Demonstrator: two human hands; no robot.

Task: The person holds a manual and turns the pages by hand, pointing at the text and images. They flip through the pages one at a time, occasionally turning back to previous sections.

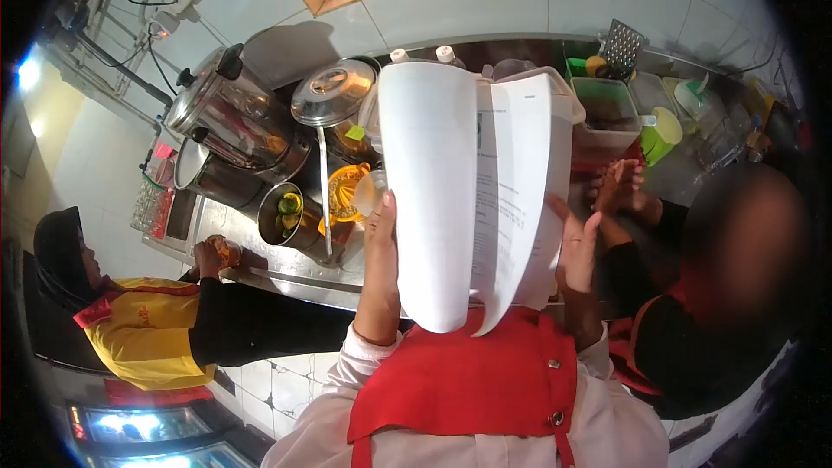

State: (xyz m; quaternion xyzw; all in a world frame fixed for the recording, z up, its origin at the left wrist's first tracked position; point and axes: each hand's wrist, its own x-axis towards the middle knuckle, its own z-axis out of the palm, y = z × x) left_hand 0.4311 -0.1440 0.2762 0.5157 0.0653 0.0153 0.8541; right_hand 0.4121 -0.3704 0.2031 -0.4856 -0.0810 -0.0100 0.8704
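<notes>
A stack of printed papers (433, 199) is held up in front of my chest, with some sheets curling over and lines of text showing on the pages at the right. My left hand (380, 238) is at the left edge of the papers, its thumb upright and its other fingers hidden behind them. At the right edge is my right hand (579, 247), thumb raised and apart, the remaining fingers partly behind the sheets. Below the papers lies the red apron (459, 381) on my body.
A steel counter (225, 221) bears a large steel urn (247, 113), a lidded pot (334, 95), a pot of green fruit (286, 217) and an orange juicer (347, 191). One co-worker (143, 329) stands left, another (676, 338) right. Plastic tubs (607, 108) stand back right.
</notes>
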